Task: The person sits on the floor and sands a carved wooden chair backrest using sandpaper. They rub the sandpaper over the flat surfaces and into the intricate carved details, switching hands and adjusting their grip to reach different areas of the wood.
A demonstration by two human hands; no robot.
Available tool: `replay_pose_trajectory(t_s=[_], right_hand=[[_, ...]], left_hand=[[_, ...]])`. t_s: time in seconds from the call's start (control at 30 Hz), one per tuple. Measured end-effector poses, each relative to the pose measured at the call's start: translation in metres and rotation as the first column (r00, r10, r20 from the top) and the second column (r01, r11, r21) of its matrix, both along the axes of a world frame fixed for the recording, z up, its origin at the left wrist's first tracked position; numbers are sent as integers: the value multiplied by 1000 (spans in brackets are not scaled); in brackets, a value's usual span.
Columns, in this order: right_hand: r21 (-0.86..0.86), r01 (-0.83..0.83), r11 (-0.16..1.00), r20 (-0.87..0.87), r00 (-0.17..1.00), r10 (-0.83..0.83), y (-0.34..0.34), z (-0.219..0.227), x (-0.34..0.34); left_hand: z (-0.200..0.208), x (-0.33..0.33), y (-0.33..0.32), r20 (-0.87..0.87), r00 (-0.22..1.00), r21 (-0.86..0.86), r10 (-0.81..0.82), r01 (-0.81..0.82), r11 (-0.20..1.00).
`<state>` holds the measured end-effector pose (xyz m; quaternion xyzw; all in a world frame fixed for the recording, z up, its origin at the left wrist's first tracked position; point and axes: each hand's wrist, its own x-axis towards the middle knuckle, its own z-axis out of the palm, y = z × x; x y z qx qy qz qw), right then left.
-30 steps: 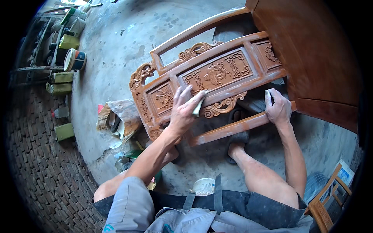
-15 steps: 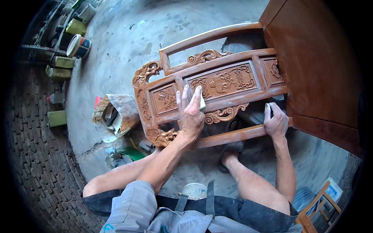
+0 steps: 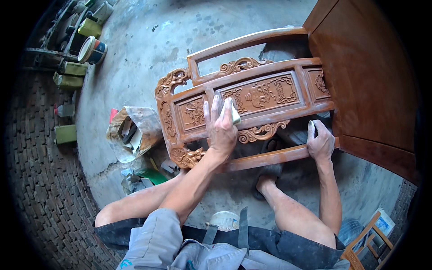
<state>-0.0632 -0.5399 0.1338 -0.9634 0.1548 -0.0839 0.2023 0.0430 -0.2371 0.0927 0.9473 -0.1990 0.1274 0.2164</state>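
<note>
A carved brown wooden chair back [image 3: 270,113] lies tilted in front of me, with pale dust along its frame. My left hand [image 3: 221,136] rests on it near the upright between two carved panels. Between thumb and fingers it pinches a pale folded piece of sandpaper [image 3: 236,116]; the other fingers are stretched over the wood. My right hand [image 3: 321,143] is closed around the right end of the lower rail [image 3: 274,158], beside the large flat wooden panel [image 3: 366,85] joined to the chair back.
On the left stand an opened bag of scraps [image 3: 133,135], a paint bucket [image 3: 92,50] and several yellow-green cans [image 3: 67,134]. A white tub [image 3: 224,221] sits between my legs. Another wooden frame [image 3: 366,240] is at lower right, and brick paving [image 3: 42,180] borders the concrete floor [image 3: 135,67].
My left hand has shifted very slightly, with the sandpaper still in it. My right hand keeps its hold on the rail; the whole view has moved a little.
</note>
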Motion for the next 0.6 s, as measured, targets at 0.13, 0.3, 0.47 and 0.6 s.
replay_pose_trajectory(t_s=[0.13,0.3,0.47,0.6], right_hand=[[8,-4,1000,18,1000,4,-1,-2,-1],[19,-11,1000,20,1000,10,-2,-3,-2],[14,-12,1000,49,999,11,-1,-4,-2],[7,-18,1000,41,999,17,-2,-3,-1]], left_hand=[[0,-26,-1,-51,999,-75,0,-4,997],[-3,-4,15,-21,997,-72,-78,76,995],[-10,5,19,-7,990,-92,-141,140,986],[-15,13,28,2,976,-83,-216,216,973]])
